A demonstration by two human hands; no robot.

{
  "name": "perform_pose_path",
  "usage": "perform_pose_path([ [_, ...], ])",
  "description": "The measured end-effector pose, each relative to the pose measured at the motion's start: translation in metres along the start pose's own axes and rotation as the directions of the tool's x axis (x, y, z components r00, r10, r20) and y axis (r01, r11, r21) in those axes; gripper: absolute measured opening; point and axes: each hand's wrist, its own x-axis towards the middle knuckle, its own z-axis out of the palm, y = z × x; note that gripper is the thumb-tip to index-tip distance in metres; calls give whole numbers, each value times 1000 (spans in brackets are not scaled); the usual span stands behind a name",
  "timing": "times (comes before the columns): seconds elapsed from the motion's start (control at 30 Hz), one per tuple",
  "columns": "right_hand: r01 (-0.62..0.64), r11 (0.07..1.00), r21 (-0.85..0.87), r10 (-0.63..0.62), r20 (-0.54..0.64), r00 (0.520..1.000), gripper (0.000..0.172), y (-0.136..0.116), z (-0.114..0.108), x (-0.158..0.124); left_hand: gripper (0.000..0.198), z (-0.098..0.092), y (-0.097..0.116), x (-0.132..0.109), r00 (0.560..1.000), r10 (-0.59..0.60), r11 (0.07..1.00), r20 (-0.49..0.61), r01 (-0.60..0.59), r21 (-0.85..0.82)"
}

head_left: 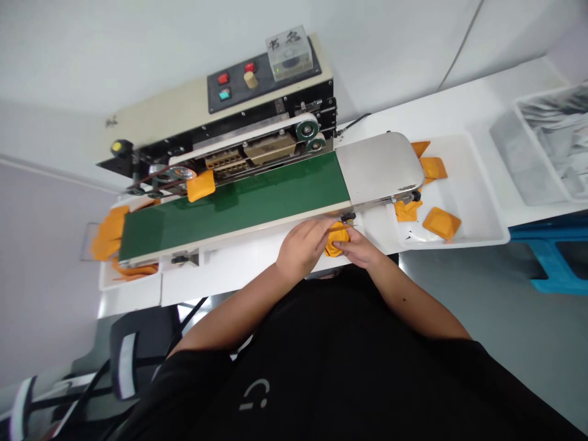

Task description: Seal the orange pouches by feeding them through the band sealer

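- Black shirt (321,361) at the bottom, with two bare arms reaching forward.
- Left hand (301,248): narrow, with fingers (324,228) lying over the orange pouch (337,242).
- Right hand (356,248): narrow too, curled against the near side of the same pouch. Pouch held between both hands, just beside the green belt (234,202).
- Small black knob (348,217) close above the pouch, right in the way of anything pushed along that side.
- Possible trouble: a loose hold, so the pouch slips down onto the white table (220,272).
- More possible trouble: fingers too close to the belt edge, and a catch or a pinch if the belt is running. Hard to tell from this one picture whether it is moving.
- White tray (498,211) to the right, with orange pouches (441,223) lying in it, some under the steel plate (379,168).
- More orange pouches (108,236) in a heap at the far left end of the belt.
- One orange pouch (201,185) lying at the back edge of the belt, beside the sealing machine (271,131).
- Red buttons (223,78) on the machine's dark panel.
- Grey bin (539,153) of silver bags, far right.
- Blue stand (546,263) on the floor, far right.
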Motion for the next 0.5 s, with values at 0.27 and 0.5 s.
perform_pose_path([
  [0.27, -73, 997, 13, 72, 53, 996, 75, -1, -7, 5, 26, -30, -27, 95, 971, 164, 987, -175, -162, 24],
  [0.5, -65, 998, 27, 61, 127, 990, 70, 0, -11, 7, 34, -34, -62, 143, 938, 345, 888, 3, -328, 321],
])
